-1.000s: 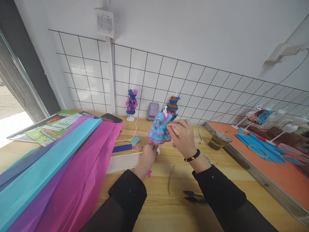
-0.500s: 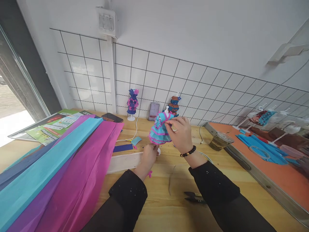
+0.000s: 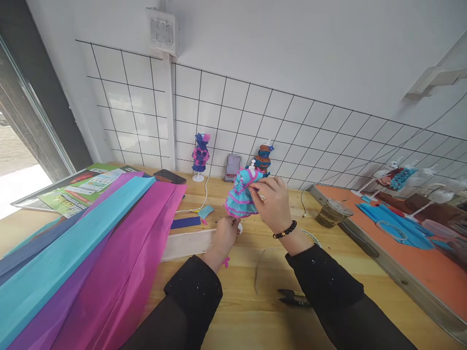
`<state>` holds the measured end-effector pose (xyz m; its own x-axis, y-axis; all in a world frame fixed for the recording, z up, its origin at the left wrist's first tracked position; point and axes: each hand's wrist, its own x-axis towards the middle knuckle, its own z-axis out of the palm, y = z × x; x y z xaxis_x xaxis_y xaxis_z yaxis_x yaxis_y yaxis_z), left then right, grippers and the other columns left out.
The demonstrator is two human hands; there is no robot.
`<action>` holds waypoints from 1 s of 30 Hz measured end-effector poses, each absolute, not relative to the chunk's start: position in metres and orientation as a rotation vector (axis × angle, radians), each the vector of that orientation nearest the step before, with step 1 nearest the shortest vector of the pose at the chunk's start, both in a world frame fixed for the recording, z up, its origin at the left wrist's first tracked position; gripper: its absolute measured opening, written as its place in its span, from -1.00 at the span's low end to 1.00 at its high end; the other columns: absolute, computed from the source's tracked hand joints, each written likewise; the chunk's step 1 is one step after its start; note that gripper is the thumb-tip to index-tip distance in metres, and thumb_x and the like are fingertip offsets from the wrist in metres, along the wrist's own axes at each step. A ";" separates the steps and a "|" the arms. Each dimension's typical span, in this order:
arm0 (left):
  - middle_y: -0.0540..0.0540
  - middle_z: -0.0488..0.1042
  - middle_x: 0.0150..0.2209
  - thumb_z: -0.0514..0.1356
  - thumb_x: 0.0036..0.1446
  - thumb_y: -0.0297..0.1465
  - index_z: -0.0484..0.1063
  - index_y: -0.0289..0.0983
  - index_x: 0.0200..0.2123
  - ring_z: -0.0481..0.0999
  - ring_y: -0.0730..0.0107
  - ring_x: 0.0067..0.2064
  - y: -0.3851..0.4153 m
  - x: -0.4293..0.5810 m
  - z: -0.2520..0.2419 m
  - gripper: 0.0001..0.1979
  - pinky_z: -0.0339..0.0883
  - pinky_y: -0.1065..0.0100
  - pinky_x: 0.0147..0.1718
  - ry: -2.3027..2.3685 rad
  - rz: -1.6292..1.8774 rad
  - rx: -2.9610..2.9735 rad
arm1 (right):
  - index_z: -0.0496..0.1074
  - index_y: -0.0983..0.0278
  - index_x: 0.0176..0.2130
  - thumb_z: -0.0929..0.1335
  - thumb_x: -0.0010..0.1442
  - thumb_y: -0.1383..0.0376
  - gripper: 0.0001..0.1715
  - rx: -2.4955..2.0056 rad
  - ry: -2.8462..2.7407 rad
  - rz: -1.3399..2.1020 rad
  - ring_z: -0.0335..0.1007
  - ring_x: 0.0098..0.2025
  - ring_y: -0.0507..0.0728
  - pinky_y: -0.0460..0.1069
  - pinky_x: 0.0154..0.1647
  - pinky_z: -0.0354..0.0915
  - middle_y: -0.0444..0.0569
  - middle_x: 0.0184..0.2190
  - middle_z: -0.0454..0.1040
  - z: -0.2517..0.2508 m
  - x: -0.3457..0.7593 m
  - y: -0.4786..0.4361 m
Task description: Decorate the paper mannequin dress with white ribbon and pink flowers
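Note:
A small white dress form [image 3: 252,164] wears a turquoise dress [image 3: 241,198] with pink trim and tiered ruffles, a little above the wooden table. Below the skirt, my left hand [image 3: 224,238] is closed around the form's stand; part of the round white base [image 3: 240,229] shows beside it. My right hand [image 3: 273,200] pinches at the right side of the dress bodice, thumb and forefinger together on the trim. Its fingertips hide exactly what they grip. Black thread snips [image 3: 294,298] lie on the table near my right forearm.
Pink, turquoise and purple crepe paper sheets [image 3: 124,253] cover the left side. Two dressed forms, one blue-pink [image 3: 200,154] and one brown-blue [image 3: 262,158], stand by the wall. A lidded cup [image 3: 332,214] sits beside an orange board [image 3: 412,265] at right.

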<state>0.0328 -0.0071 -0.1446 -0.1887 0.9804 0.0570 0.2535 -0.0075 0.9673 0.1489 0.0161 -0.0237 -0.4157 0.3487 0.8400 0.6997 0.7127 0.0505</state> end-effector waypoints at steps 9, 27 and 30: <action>-0.09 0.42 -0.62 0.05 0.10 -0.33 0.37 -0.32 -0.53 0.45 0.37 -0.56 -0.009 0.033 -0.142 -0.75 0.19 0.44 -0.55 1.530 1.246 1.316 | 0.43 0.22 -0.32 0.26 0.18 0.32 -0.86 -0.819 -2.111 -0.570 0.16 -0.21 0.18 0.14 -0.17 0.10 -0.01 -0.32 0.41 -0.023 0.148 0.008; -0.09 0.42 -0.62 0.04 0.10 -0.35 0.35 -0.32 -0.54 0.46 0.36 -0.56 -0.007 0.032 -0.144 -0.76 0.20 0.44 -0.55 1.523 1.246 1.332 | 0.41 0.22 -0.39 0.30 0.14 0.34 -0.91 -0.871 -1.997 -0.532 0.18 -0.23 0.19 0.13 -0.21 0.10 -0.03 -0.34 0.43 -0.024 0.146 0.018; -0.09 0.42 -0.61 0.03 0.10 -0.35 0.36 -0.32 -0.53 0.45 0.36 -0.56 -0.008 0.033 -0.143 -0.76 0.20 0.43 -0.55 1.525 1.246 1.330 | 0.41 0.22 -0.40 0.31 0.14 0.33 -0.91 -0.874 -2.006 -0.533 0.18 -0.25 0.17 0.12 -0.22 0.10 -0.04 -0.35 0.43 -0.023 0.145 0.018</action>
<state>0.0327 -0.0078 -0.1430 -0.1819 0.9815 0.0602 0.2550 -0.0121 0.9669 0.1451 0.0184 -0.0232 -0.3839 0.3797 0.8417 0.7475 0.6630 0.0419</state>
